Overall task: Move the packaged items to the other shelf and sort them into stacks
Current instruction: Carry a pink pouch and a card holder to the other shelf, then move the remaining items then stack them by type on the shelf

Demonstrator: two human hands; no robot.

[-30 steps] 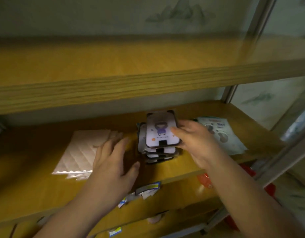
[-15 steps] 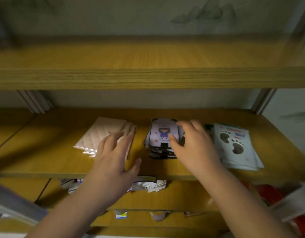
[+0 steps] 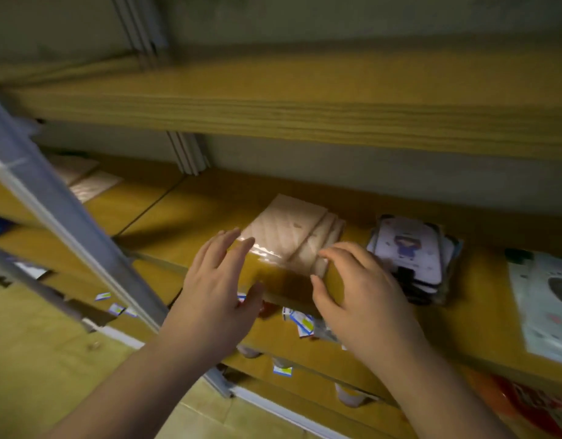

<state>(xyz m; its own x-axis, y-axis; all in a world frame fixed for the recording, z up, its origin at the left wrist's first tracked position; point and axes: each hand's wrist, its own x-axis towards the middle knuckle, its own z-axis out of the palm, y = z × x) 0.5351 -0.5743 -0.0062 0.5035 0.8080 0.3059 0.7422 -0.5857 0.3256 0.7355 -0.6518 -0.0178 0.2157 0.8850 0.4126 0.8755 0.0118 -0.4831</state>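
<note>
Wooden shelves point(image 3: 210, 217) fill the frame. Three stacks already sit mid-shelf: footprint packs point(image 3: 545, 299) at right edge, card packs point(image 3: 409, 248) beside them, white packs point(image 3: 292, 232) at centre. More packets point(image 3: 301, 321) lie on the shelf below, likely still to move. Left hand point(image 3: 216, 289) and right hand point(image 3: 362, 293) hover spread and empty around the white packs.

I have both bare forearms reaching forward and up from the lower edge of view. My left hand point(image 3: 214, 289) is palm down, fingers point(image 3: 224, 245) spread and extended, thumb out to the side. My right hand point(image 3: 362, 293) is open too, fingers curled slightly, thumb apart from them, gripping nothing.
</note>
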